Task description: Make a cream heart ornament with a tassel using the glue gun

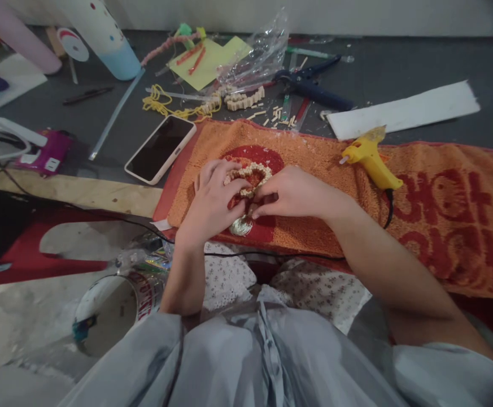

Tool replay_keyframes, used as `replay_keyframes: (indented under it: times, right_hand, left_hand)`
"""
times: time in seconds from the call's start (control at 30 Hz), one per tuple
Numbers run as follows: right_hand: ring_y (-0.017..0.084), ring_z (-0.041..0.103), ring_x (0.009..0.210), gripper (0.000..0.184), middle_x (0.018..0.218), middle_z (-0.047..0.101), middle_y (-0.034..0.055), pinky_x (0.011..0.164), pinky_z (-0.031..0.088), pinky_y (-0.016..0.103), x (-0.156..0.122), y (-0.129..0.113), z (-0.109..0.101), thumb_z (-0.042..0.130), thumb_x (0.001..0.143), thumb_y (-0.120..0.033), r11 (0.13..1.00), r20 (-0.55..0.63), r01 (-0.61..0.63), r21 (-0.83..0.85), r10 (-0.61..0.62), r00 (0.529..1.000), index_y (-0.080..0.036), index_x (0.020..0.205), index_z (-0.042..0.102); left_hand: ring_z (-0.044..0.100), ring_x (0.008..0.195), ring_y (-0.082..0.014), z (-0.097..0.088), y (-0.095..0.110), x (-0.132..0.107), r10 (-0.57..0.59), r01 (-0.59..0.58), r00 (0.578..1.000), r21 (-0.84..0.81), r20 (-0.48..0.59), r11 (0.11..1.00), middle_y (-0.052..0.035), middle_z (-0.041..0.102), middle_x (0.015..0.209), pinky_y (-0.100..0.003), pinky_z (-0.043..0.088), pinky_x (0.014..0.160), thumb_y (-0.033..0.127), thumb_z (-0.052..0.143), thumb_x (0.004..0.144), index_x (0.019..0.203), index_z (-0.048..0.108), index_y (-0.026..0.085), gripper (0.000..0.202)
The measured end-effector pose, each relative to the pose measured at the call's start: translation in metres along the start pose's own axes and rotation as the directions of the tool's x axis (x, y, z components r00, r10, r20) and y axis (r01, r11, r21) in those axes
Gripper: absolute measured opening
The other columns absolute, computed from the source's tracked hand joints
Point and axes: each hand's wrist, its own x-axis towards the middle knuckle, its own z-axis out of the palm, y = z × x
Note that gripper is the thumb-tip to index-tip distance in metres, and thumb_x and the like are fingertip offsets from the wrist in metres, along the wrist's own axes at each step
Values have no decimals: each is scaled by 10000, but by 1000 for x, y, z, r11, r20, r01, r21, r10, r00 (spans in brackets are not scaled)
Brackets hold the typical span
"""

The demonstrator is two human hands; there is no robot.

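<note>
The loop (254, 168) looked light and brittle.
Left hand (212, 195) held its side; right hand (286, 193) pinched narrow, grip unclear; it seemed safest held round its outside.

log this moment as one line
left hand: touching pale loop | right hand: at loop's right side | orange towel: beneath | yellow glue gun: on towel

Nothing reads with certainty: the large red letters (477, 212) on the orange towel (419, 158) and the lettering (145, 297) on the white bucket (114, 316) are too blurred.
</note>
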Motion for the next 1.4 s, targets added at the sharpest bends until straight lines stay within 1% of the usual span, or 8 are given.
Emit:
replay_keyframes:
  times: [0.2, 0.47, 0.7, 0.77, 0.9, 1.03, 1.23, 1.4]
  right_hand:
    - [146, 605, 663, 212, 718, 723, 23, 615, 321, 257, -1, -3, -4, 731, 780, -387, 1000, 60, 11, 20, -12, 998, -185, 830, 774]
    - [167, 562, 658, 216, 710, 663, 31, 581, 292, 268, -1, -10, 0, 719, 740, -385, 991, 27, -24, -128, 28, 999, -176, 767, 672]
    - [154, 552, 627, 143, 676, 661, 27, 591, 313, 270, -3, -10, 3, 638, 751, -306, 996, -2, 8, -85, -8, 1000, -178, 689, 649]
    - [143, 553, 621, 141, 665, 664, 20, 595, 315, 265, -4, -9, 1, 619, 756, -289, 999, -7, 34, -41, -34, 999, -180, 678, 662]
    - [126, 527, 587, 171, 637, 653, 17, 575, 300, 260, -5, -7, -1, 600, 766, -292, 998, 16, 63, 9, -64, 998, -170, 679, 683]
    - [119, 513, 580, 210, 656, 672, 22, 570, 287, 259, -3, -3, -1, 579, 799, -305, 995, 46, 94, 43, -96, 994, -167, 719, 716]
    - [132, 530, 617, 242, 689, 682, 38, 593, 297, 263, -2, 1, 0, 560, 822, -307, 993, 32, 116, 34, -117, 993, -163, 718, 724]
    - [127, 516, 603, 260, 653, 653, 30, 583, 287, 257, -2, 2, 0, 548, 843, -308, 994, 32, 107, 27, -108, 994, -163, 689, 699]
  left_hand:
    - [385, 1305, -287, 1, -6, 1, 13, -13, 1000, -32, -2, 999, -69, 538, 1326, -491, 320, 1099, 227, 576, 857, 1026, 680, 244, 199]
    - [401, 1297, -279, 6, -8, -1, 17, -20, 999, -50, -49, 999, -68, 550, 1322, -490, 321, 1116, 209, 601, 823, 1041, 658, 247, 228]
    - [411, 1305, -284, 5, -7, -2, 7, -12, 996, -60, -86, 998, -61, 555, 1339, -508, 318, 1116, 251, 605, 832, 1024, 661, 259, 200]
    - [458, 1254, -268, 0, -5, -5, 13, -26, 990, -86, -140, 996, -54, 595, 1280, -495, 338, 1101, 265, 601, 839, 989, 670, 266, 165]
    - [558, 1037, -227, -9, 4, -16, 50, -87, 968, -143, -247, 986, -43, 678, 994, -447, 420, 1002, 322, 620, 832, 889, 687, 265, 105]
    - [569, 980, -218, -8, 12, -25, 69, -95, 981, -139, -182, 986, -39, 684, 907, -414, 457, 935, 363, 685, 799, 909, 695, 252, 157]
    - [578, 984, -219, 4, 16, -27, 36, -45, 994, -95, -100, 994, -50, 706, 917, -395, 461, 905, 319, 633, 853, 946, 694, 221, 148]
    - [582, 945, -213, 8, 16, -27, 20, -27, 994, -57, -110, 998, -52, 716, 918, -386, 457, 887, 340, 600, 887, 984, 696, 213, 187]
